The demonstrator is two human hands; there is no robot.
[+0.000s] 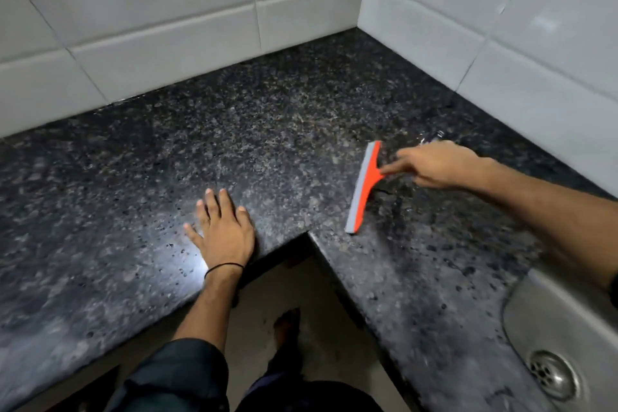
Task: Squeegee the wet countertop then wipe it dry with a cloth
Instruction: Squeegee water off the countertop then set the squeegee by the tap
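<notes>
White tiled walls [160, 27] are seen behind the dark speckled table [267, 117]. At right of centre, the orange squeegee [364, 186] is held by its handle in the closed grip of the right hand [434, 165]. The left hand [222, 231] is laid flat and open on the table, holding nothing.

Dark speckled granite L-shaped countertop [267, 130]: broad bare expanse open toward the corner. Bounds: white tiled walls [167, 27] at back and right. Obstacles: left hand [222, 227] lying flat near the inner front edge; orange squeegee with grey blade [363, 187], gripped by right hand [434, 165]; stainless steel sink [561, 338] at lower right.
</notes>
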